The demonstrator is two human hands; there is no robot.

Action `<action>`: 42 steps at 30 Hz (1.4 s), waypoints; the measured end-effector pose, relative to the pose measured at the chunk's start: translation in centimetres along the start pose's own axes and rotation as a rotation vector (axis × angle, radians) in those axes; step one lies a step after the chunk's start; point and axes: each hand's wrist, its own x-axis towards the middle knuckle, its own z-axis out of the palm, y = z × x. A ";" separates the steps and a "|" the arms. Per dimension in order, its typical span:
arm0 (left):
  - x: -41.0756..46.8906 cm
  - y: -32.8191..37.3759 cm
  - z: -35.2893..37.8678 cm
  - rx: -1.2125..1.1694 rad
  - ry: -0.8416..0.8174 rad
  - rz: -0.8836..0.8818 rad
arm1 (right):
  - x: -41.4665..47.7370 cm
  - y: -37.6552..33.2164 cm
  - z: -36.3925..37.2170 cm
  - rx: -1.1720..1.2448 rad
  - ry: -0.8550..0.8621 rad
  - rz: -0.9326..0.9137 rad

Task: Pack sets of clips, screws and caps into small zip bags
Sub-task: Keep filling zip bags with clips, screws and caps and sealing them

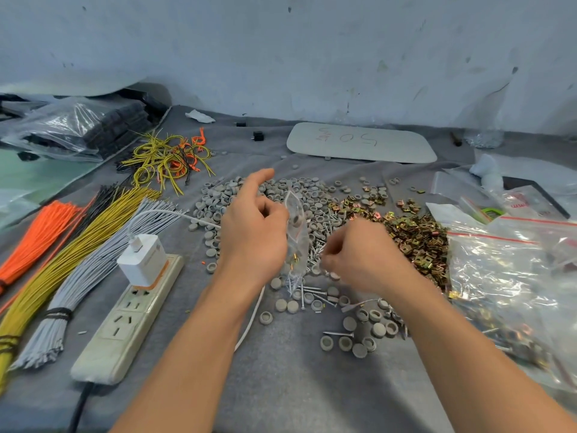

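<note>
Head view: your left hand (253, 226) pinches the small zip bag (298, 242) upright over the screws (313, 257) mid-table. Your right hand (359, 254) sits beside the bag, fingers curled; any contents cannot be determined. Caps (218, 198) lie behind, clips (415, 235) rightward.

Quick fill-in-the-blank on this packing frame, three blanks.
1. The left hand holds a small clear ____ over the screws.
2. The white charger is plugged into the ____.
3. The brass clips lie to the ____ of the grey caps.
Missing: zip bag; power strip; right.
</note>
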 end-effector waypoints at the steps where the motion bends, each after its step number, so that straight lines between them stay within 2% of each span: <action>1: 0.0 0.0 0.0 -0.002 -0.004 -0.001 | -0.3 0.0 -0.8 0.139 0.105 -0.013; 3: 0.0 0.1 0.2 -0.005 -0.018 0.003 | -0.9 -0.5 -2.1 0.445 0.319 -0.084; 5: 0.0 0.1 0.4 -0.003 -0.022 0.012 | -1.5 -1.6 -2.7 0.641 0.453 -0.164; 8: -0.2 0.4 0.8 -0.001 -0.036 0.038 | -1.8 -3.0 -2.6 0.547 0.522 -0.227; 13: -0.3 0.2 1.0 -0.007 -0.066 0.075 | -1.4 -3.3 -2.1 0.156 0.486 -0.258; 18: -0.3 0.0 1.0 0.006 -0.045 0.068 | -1.6 -2.3 -2.9 0.417 0.519 -0.154; 19: -0.4 0.1 0.9 0.003 -0.038 0.063 | -1.7 -1.9 -3.0 0.449 0.481 -0.103; 21: -0.4 0.2 0.9 -0.016 -0.028 0.050 | -2.1 -1.7 -3.1 0.509 0.277 -0.020; 23: -0.3 0.4 0.9 -0.048 -0.028 0.026 | -2.6 -2.0 -2.9 0.461 0.108 -0.031; 24: -0.3 0.4 0.9 -0.071 -0.028 0.008 | -2.8 -2.2 -2.7 0.395 0.083 -0.056; 26: -0.2 0.5 0.9 -0.105 -0.030 -0.015 | -2.9 -2.5 -2.5 0.318 0.114 -0.076; 29: -0.4 0.6 0.8 -0.147 -0.048 -0.021 | -2.7 -2.4 -2.5 0.354 0.249 -0.048; 32: -0.1 0.3 0.5 -0.173 0.023 -0.054 | -2.8 -2.1 -3.0 0.356 0.362 -0.098; 34: 0.4 0.0 0.2 -0.207 0.006 -0.123 | -3.0 -1.8 -3.2 0.345 0.370 -0.140; 38: 1.0 -0.2 0.1 -0.323 -0.149 -0.197 | -3.0 -1.3 -3.3 0.370 0.389 -0.189; 42: 1.2 -0.1 -0.4 -0.412 -0.089 -0.175 | -2.9 -0.5 -3.3 0.422 0.440 -0.186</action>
